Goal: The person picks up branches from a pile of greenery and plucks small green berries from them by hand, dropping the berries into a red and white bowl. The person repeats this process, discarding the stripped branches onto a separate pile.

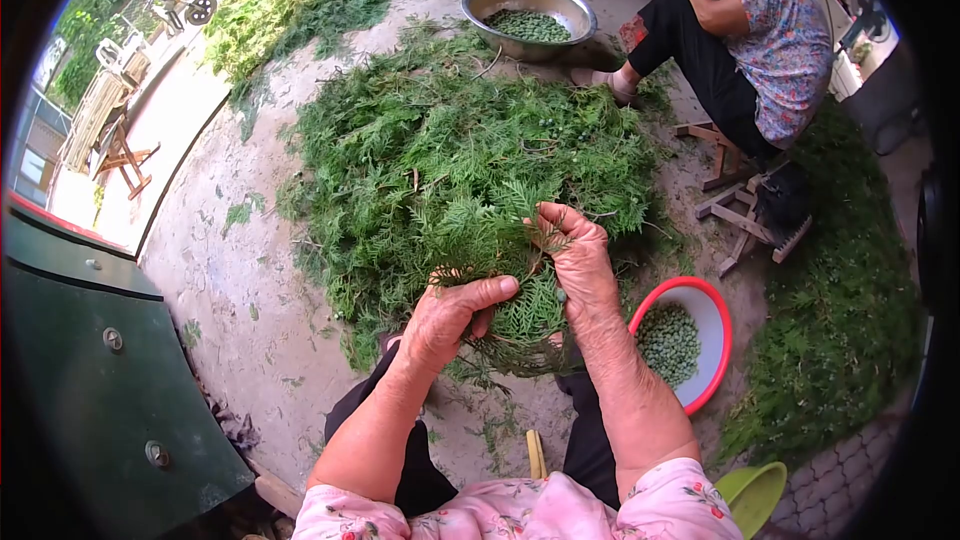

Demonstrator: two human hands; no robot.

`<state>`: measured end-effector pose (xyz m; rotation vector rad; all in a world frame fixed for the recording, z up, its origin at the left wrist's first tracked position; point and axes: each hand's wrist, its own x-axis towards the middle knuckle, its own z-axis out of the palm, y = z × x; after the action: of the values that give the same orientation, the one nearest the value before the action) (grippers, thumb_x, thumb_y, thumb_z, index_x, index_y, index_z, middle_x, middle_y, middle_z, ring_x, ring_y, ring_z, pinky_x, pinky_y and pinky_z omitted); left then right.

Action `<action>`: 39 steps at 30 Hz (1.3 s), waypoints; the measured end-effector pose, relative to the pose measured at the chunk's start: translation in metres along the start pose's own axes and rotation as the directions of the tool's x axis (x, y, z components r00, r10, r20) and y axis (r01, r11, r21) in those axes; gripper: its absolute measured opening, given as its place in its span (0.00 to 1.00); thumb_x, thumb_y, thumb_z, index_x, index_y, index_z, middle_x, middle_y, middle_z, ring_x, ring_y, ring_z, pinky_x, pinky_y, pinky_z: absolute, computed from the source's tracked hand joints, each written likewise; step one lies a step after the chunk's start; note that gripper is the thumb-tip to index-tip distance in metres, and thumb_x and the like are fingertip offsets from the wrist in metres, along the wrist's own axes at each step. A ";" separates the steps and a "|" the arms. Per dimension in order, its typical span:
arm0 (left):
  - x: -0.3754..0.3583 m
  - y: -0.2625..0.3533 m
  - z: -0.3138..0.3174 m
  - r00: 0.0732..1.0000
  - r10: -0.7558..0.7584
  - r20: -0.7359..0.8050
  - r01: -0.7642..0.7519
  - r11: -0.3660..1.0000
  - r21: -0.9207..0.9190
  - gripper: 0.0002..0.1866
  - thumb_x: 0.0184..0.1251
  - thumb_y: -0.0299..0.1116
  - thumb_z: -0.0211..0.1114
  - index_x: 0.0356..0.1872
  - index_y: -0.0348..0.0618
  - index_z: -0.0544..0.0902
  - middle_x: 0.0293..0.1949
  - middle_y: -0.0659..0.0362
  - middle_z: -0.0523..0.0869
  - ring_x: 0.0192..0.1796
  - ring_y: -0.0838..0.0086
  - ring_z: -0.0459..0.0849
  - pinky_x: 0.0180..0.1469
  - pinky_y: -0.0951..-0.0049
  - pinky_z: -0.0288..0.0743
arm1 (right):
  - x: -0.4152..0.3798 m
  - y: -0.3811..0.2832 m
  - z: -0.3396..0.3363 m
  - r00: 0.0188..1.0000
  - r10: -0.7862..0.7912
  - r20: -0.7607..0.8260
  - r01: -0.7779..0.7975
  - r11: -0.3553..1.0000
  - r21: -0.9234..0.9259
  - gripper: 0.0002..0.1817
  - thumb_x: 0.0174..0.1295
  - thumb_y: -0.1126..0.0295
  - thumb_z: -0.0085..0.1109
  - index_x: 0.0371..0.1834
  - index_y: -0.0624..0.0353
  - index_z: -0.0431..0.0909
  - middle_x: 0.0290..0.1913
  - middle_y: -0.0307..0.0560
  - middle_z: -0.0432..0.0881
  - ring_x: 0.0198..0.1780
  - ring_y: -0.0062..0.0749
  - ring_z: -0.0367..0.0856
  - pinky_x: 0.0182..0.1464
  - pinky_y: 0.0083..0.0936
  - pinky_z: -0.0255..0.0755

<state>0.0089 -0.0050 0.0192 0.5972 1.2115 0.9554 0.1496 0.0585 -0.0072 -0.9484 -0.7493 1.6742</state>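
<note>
Spreading out between both hands, the evergreen sprig (540,310) shows flat, feathery fronds of fresh green, joined by thin brownish twigs. It is held up in the air, over the near edge of a broad pile of cut greenery (440,130) on the concrete floor (230,240). That pile is a tangled mass of similar foliage, with bare brown stems and a few round berries showing among the leaves.

Where the upper fronds of the evergreen sprig stop and the pile behind them starts is hard to make out, since the greens blend. Its stem is partly covered by the hands, and most of the left fingers are hidden under the leaves. The right forearm (635,400) overlaps one side of the red-rimmed basin (710,340), which holds small green berries (668,345). At the upper right, a seated person (790,50) in a flowered top also handles some greenery, partly cut off by the picture's edge.

The left hand (445,318) reaches in from below, thumb laid across the foliage towards the right hand, its grip pinching the sprig between thumb and curled fingers. The right hand (585,260) stands higher and more upright, bent fingers and thumb pressed together on a thin twig of the sprig.
</note>
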 end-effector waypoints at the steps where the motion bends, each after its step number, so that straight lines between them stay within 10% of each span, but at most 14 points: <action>1: -0.001 0.000 0.000 1.000 0.015 -0.003 -0.014 1.000 0.010 0.10 0.52 0.36 0.68 0.23 0.41 0.79 0.17 0.65 0.74 0.16 0.81 0.66 0.19 0.79 0.56 | -0.002 -0.004 0.002 1.000 0.000 0.000 0.000 1.000 0.000 0.13 0.54 0.69 0.64 0.41 0.61 0.77 0.31 0.35 0.81 0.27 0.14 0.76 0.24 0.13 0.69; 6: -0.004 0.001 -0.004 0.999 0.022 -0.039 -0.025 0.997 -0.069 0.10 0.53 0.36 0.68 0.25 0.41 0.79 0.17 0.66 0.73 0.17 0.81 0.66 0.20 0.80 0.56 | 0.009 -0.029 -0.012 0.980 -0.018 -0.199 0.038 0.995 0.097 0.14 0.52 0.63 0.67 0.37 0.58 0.77 0.26 0.34 0.78 0.18 0.12 0.69 0.18 0.11 0.59; 12: 0.005 -0.002 -0.017 0.991 -0.021 -0.129 -0.024 0.941 -0.338 0.09 0.57 0.37 0.64 0.31 0.42 0.80 0.21 0.66 0.76 0.16 0.82 0.66 0.19 0.80 0.57 | 0.011 -0.032 -0.024 0.994 0.088 0.070 -0.110 0.886 0.450 0.13 0.61 0.59 0.55 0.35 0.59 0.73 0.33 0.48 0.77 0.32 0.32 0.74 0.24 0.23 0.64; 19: 0.011 -0.004 -0.028 0.971 0.114 -0.210 -0.195 0.884 -0.424 0.11 0.56 0.41 0.65 0.29 0.46 0.78 0.19 0.67 0.74 0.14 0.82 0.65 0.17 0.82 0.57 | 0.003 -0.031 -0.021 0.945 0.260 0.201 -0.268 0.963 0.015 0.14 0.58 0.58 0.61 0.31 0.59 0.78 0.21 0.33 0.73 0.17 0.11 0.66 0.16 0.07 0.58; 29: 0.014 -0.003 -0.025 0.969 0.104 -0.226 -0.190 0.895 -0.403 0.10 0.57 0.40 0.65 0.29 0.45 0.78 0.18 0.67 0.74 0.14 0.82 0.65 0.17 0.82 0.57 | -0.008 -0.032 -0.005 0.918 0.318 0.239 -0.235 0.918 -0.319 0.16 0.55 0.56 0.63 0.32 0.58 0.77 0.20 0.31 0.73 0.15 0.10 0.65 0.14 0.07 0.54; 32: 0.010 0.000 -0.021 0.964 0.086 -0.251 -0.170 0.925 -0.340 0.11 0.57 0.40 0.65 0.28 0.44 0.78 0.17 0.68 0.73 0.15 0.82 0.66 0.18 0.82 0.57 | -0.007 -0.027 -0.003 0.952 0.247 0.178 -0.175 0.923 -0.343 0.14 0.56 0.58 0.63 0.31 0.58 0.77 0.20 0.30 0.72 0.15 0.09 0.64 0.14 0.07 0.54; 34: 0.010 0.001 -0.019 0.975 0.066 -0.212 -0.138 0.927 -0.348 0.11 0.57 0.42 0.65 0.28 0.45 0.78 0.16 0.68 0.71 0.15 0.83 0.64 0.19 0.82 0.56 | -0.003 -0.020 -0.004 0.998 -0.071 0.002 0.067 0.941 -0.333 0.12 0.56 0.61 0.63 0.31 0.57 0.76 0.20 0.29 0.72 0.15 0.08 0.63 0.13 0.06 0.53; 39: 0.008 -0.002 -0.013 0.969 0.012 -0.245 -0.068 0.973 -0.219 0.12 0.58 0.44 0.65 0.27 0.47 0.78 0.14 0.68 0.68 0.16 0.82 0.62 0.19 0.80 0.55 | 0.006 -0.022 -0.014 0.972 -0.131 -0.198 0.114 0.989 -0.095 0.12 0.60 0.62 0.58 0.35 0.59 0.73 0.22 0.32 0.70 0.17 0.10 0.63 0.14 0.07 0.56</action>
<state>-0.0022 0.0001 0.0102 0.3313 1.2867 1.2085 0.1713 0.0713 0.0026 -1.0915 -0.7283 1.4235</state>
